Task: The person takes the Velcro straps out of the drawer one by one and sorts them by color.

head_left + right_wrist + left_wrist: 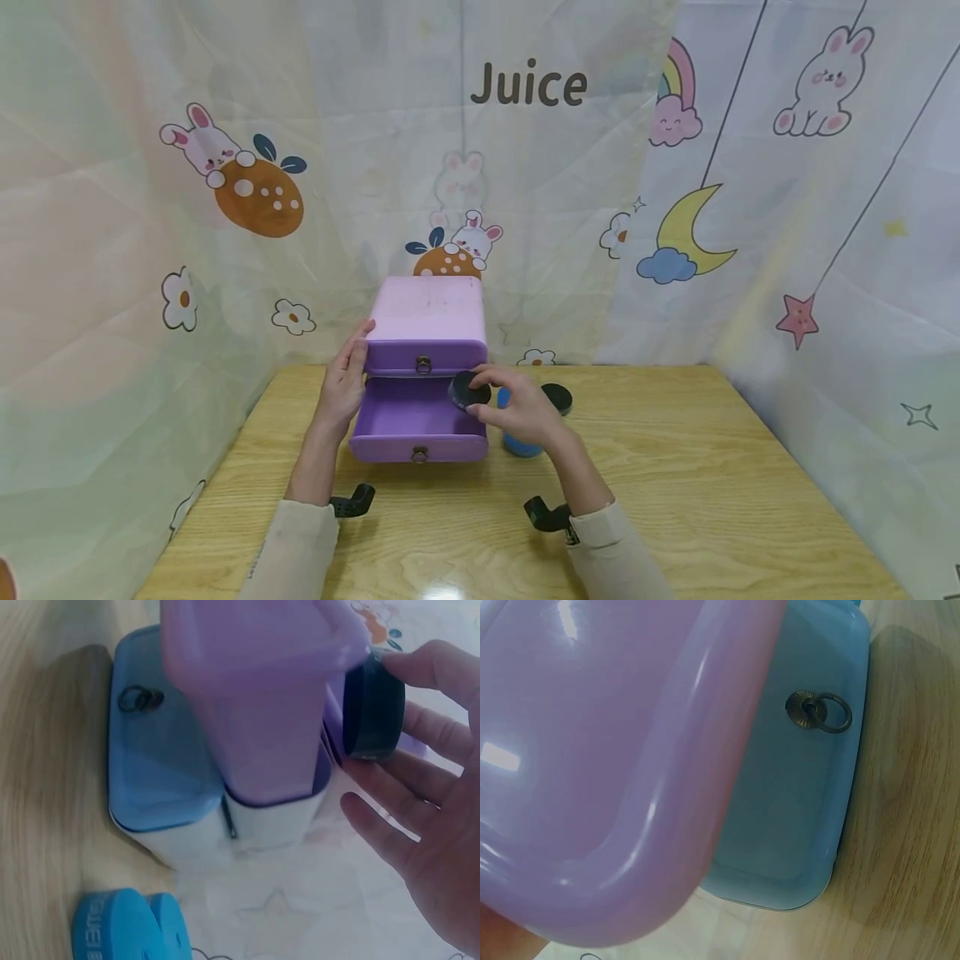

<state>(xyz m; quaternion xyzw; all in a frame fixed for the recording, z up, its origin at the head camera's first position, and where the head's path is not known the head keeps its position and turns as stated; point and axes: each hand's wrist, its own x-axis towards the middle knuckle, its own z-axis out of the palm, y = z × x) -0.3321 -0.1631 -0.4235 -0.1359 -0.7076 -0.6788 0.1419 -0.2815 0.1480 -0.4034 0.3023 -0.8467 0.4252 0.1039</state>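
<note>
A small drawer cabinet [427, 308] has its purple upper drawer [393, 357] pushed in and the purple drawer [375, 447] below it pulled out. Over the right part of the pulled-out drawer, my right hand [521, 408] pinches a black round disc [470, 391] between thumb and fingers. The right wrist view shows this disc [374, 709] edge-on beside the pulled-out drawer. My left hand [343, 387] lies along the cabinet's left side, fingers extended against it near the upper drawer. A blue bottom drawer [780, 802] with a ring pull appears in the left wrist view.
Right of the cabinet, partly behind my right hand, are blue round pieces [522, 447] and another black disc [557, 398]. In the right wrist view, a blue piece [124, 930] bears lettering. A printed cloth [525, 208] hangs behind the wooden table [675, 483].
</note>
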